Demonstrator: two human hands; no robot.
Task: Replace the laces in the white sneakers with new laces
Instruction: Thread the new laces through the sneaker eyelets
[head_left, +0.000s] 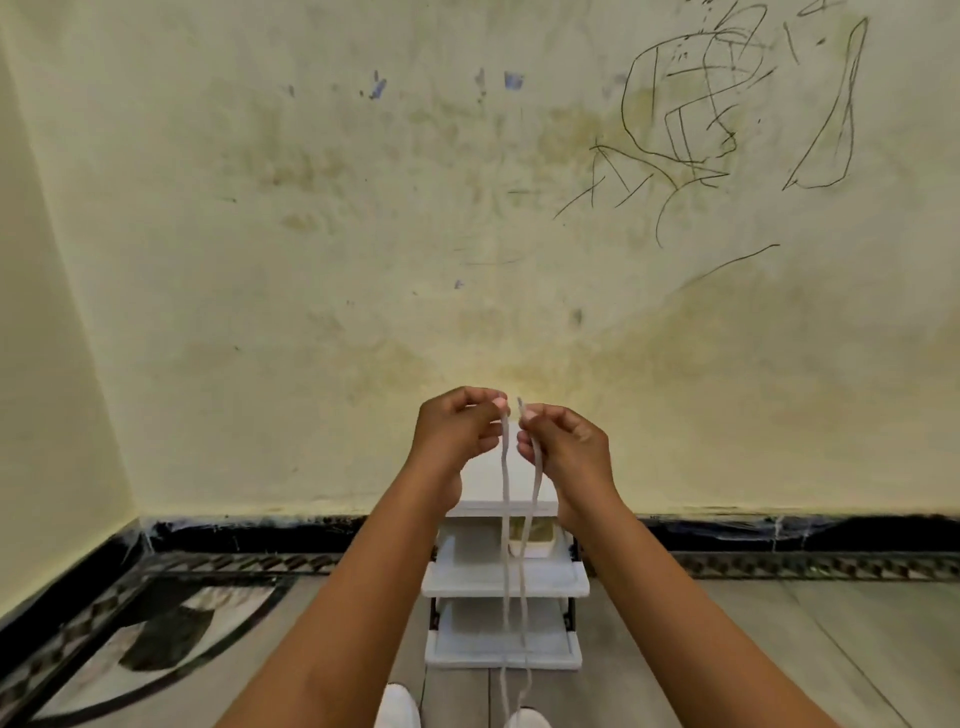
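A white lace hangs in two strands from my raised hands down to the bottom edge of the view. My left hand pinches one end of it between thumb and fingertips. My right hand pinches the other end, close beside the left. Two white sneakers peek in at the bottom edge: the left sneaker and the right sneaker. The strands drop toward the right sneaker; where they meet it is cut off.
A small white shoe rack with three shelves stands against the stained, scribbled wall, straight ahead below my hands. A pale shoe sits on its middle level. Patterned floor tiles lie to the left, plain tiles to the right.
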